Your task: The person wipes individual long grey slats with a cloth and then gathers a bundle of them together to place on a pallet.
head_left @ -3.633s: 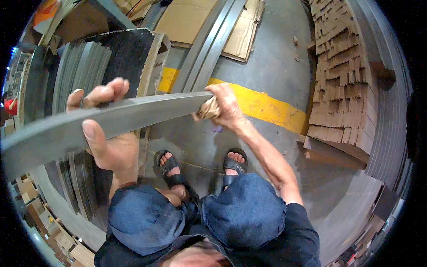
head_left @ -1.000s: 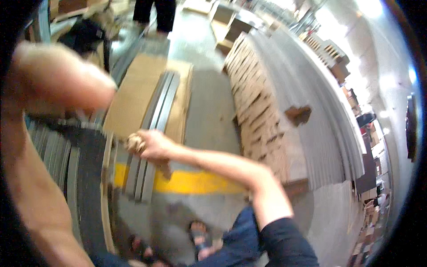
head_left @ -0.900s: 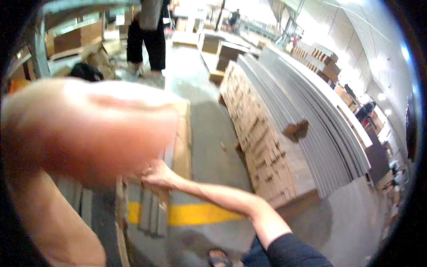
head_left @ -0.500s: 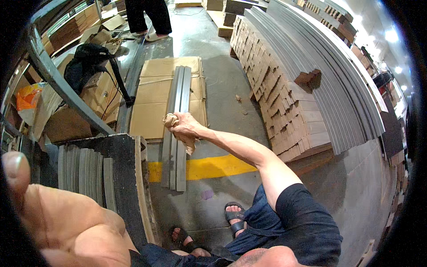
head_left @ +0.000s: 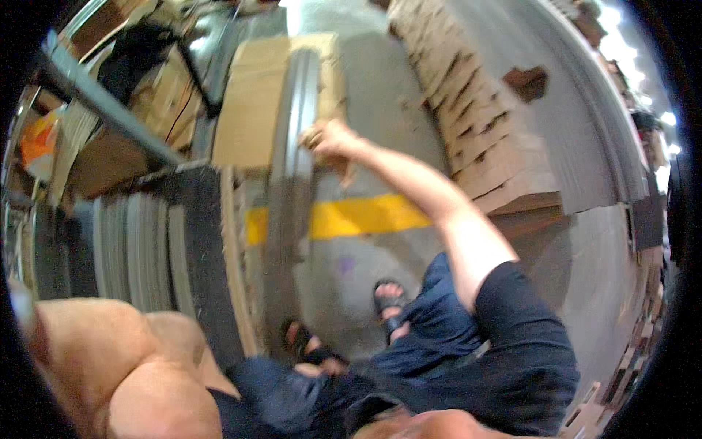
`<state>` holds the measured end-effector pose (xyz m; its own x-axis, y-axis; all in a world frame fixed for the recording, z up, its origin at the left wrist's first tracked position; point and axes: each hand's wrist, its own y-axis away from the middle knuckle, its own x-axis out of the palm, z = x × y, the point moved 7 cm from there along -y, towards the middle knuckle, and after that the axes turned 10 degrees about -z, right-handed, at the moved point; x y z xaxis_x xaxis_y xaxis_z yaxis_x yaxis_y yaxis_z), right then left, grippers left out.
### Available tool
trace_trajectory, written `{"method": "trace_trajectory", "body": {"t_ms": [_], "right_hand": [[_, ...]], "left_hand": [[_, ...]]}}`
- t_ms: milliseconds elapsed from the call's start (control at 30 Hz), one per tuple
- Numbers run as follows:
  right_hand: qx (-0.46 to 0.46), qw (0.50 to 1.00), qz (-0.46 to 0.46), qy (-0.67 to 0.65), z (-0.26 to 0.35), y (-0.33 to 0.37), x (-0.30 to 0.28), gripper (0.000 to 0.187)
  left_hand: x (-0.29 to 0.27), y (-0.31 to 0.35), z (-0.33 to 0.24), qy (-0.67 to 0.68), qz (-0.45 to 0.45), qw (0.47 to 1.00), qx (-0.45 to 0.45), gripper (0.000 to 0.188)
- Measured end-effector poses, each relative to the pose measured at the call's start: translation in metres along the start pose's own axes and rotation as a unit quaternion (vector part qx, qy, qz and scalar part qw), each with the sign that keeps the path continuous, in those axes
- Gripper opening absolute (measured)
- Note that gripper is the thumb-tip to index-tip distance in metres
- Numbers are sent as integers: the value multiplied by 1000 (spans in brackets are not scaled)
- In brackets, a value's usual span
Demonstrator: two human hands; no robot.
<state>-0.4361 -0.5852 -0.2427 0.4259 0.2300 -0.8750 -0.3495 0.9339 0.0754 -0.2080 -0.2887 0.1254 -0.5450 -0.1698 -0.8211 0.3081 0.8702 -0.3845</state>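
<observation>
My right hand is closed on a crumpled tan rag, whose loose end hangs below the fingers. It is over long, narrow grey boards, at their right side; blur hides whether the rag touches them. The boards lie lengthwise ahead of me, their far part over flat cardboard. Very close at the lower left is my left hand, with the thumb at the picture's dark rim. Its other fingers are cut off or hidden, so whether it holds anything cannot be told.
On the left, several grey boards stand by a dark panel with a pale edge. A metal frame bar slants above them. To the right runs a long stack of wooden pieces beside grey strips. A yellow line crosses the floor.
The view has tilted and blurred, shifting the scene upward. My right hand, still holding the rag, now sits toward the boards' right side. The person standing at the far end has left the view.
</observation>
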Motion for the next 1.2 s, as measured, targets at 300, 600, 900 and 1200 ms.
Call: {"method": "trace_trajectory", "body": {"t_ms": [300,600,900,1200], "right_hand": [[81,991,95,-47,-6,2,17,60],[194,943,142,-231,-43,27,104,39],[280,759,-15,-587,-28,40,148,39],[267,599,86,-750,21,135,160,36]], "left_hand": [[-35,25,-41,79,104,991,-8,37],[243,97,117,288,-200,879,-323,28],[323,153,159,274,-99,856,-427,31],[391,165,157,575,103,668,-461,52]]}}
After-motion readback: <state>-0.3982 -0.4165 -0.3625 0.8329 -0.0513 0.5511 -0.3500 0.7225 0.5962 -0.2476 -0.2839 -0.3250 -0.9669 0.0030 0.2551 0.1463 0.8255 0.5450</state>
